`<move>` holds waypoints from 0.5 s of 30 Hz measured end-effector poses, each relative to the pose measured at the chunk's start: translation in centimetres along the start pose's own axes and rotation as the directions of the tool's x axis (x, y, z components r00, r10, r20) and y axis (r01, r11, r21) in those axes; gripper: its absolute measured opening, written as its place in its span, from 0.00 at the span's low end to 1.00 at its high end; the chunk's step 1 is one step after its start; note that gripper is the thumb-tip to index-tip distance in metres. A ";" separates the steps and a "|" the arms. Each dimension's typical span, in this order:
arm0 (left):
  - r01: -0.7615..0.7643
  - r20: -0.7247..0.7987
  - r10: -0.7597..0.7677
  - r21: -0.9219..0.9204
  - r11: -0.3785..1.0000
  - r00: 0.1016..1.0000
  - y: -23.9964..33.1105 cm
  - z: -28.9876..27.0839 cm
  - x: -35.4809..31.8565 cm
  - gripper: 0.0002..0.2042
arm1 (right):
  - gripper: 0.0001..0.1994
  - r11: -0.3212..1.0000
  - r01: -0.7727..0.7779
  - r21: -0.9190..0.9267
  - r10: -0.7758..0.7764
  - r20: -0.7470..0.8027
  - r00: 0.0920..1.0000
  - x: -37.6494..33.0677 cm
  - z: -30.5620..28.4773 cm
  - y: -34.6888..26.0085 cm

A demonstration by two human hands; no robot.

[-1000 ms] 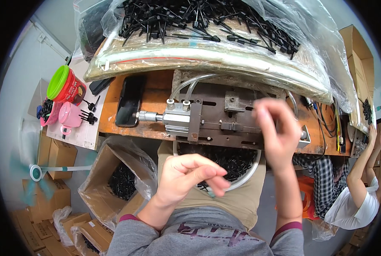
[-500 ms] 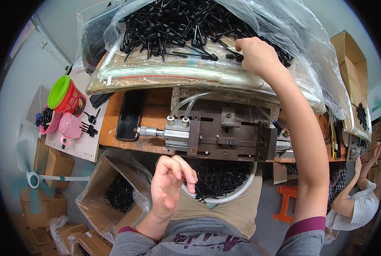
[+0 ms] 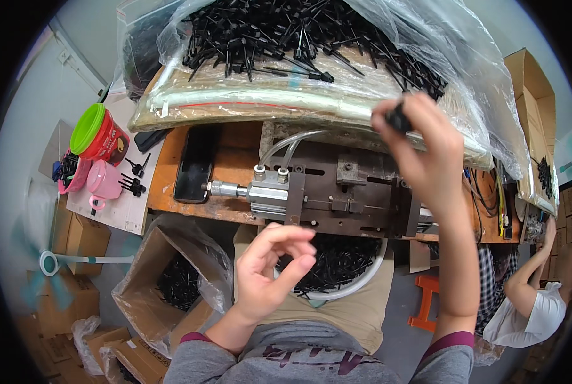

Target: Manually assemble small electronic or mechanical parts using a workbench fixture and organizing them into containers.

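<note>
Fingertips of the right hand [image 3: 426, 150] pinched a small black plastic part [image 3: 398, 120], held just above the pneumatic press fixture [image 3: 337, 195] on the worktop [image 3: 228, 160]. The part looked light, stiff and smooth, best taken by its thicker end; the grip covered most of it, so its shape was hard to make out. Below the fixture, the left hand [image 3: 270, 272] hovered half-curled and empty over the white bowl [image 3: 362, 281] of black parts. Behind the fixture, a plastic-lined tray [image 3: 247, 102] carried a heap of similar pieces, its far edge cut off.
</note>
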State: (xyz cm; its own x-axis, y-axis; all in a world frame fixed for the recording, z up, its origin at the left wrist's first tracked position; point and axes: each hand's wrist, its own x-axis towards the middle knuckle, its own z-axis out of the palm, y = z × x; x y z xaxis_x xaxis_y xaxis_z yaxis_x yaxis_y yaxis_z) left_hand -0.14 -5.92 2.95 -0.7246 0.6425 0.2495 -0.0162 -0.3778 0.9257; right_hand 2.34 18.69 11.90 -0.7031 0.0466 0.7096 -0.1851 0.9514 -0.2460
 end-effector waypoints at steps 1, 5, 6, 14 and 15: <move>-0.051 -0.005 0.052 0.100 0.994 0.999 0.3 0.2 0.3 0.18 | 0.11 0.998 0.050 0.033 -0.049 -0.024 0.998 -1.4 0.4 -1.1; -0.085 0.033 0.079 0.241 0.967 0.996 0.5 1.2 1.5 0.24 | 0.15 0.901 0.373 -0.224 -0.387 -0.020 0.922 -7.3 2.1 -2.7; -0.059 0.035 0.052 0.235 0.970 0.998 0.5 1.6 1.7 0.23 | 0.14 0.907 0.358 -0.223 -0.369 -0.009 0.930 -8.2 2.3 -3.3; -0.159 0.220 0.081 0.368 0.916 0.972 -0.4 2.2 0.9 0.18 | 0.13 0.949 0.216 -0.228 -0.234 -0.056 0.971 -11.9 2.5 -4.7; -0.205 0.237 0.112 0.418 0.885 0.965 -0.5 2.3 0.9 0.18 | 0.16 0.964 0.158 -0.212 -0.179 -0.082 0.980 -12.6 2.3 -4.4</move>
State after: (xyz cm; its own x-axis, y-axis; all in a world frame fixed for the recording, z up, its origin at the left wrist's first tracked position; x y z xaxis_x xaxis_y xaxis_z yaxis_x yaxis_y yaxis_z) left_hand 0.80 -3.59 3.38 -0.5378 0.7358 0.4115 0.4226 -0.1871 0.8868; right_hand 10.48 13.21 2.55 -0.6000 -0.0996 0.7937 -0.1439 0.9895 0.0153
